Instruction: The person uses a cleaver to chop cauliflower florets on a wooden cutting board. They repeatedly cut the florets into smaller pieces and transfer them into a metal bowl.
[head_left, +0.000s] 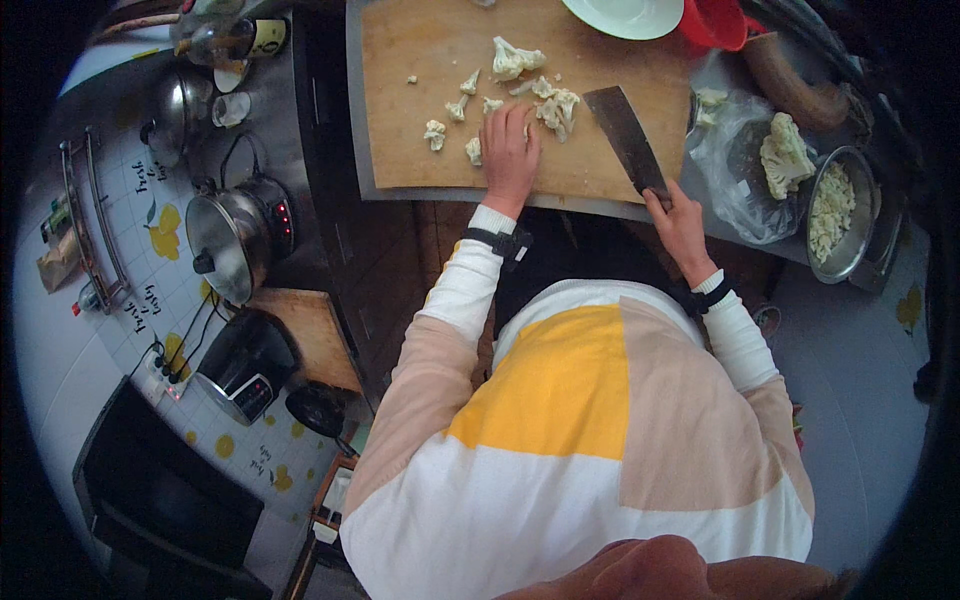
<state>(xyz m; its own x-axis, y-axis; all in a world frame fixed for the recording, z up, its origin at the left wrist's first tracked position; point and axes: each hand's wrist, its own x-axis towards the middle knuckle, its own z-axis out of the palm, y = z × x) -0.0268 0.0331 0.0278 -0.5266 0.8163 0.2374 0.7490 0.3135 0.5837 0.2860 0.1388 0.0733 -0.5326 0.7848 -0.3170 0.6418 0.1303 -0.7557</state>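
On the wooden cutting board (420, 45) lie several cauliflower florets. The biggest floret (514, 60) rests beyond my left hand (511, 161). That hand reaches over the near half of the board, palm down, its fingertips among the pieces. Whether anything is under its fingers is hidden. Just right of the fingers sits a branching floret (556, 112), and a small floret (435, 135) lies to the left. My right hand (681, 225) grips the handle of a dark-bladed cleaver (626, 135) at the board's near right edge. The blade points away from me, over the board, apart from the florets.
A white plate (626, 16) and a red plastic container (716, 22) stand at the far right. Right of the board are a clear plastic bag (739, 195), a large cauliflower piece (785, 156) and a metal bowl (874, 195) of chopped cauliflower. A lidded pot (229, 244) stands on the left counter.
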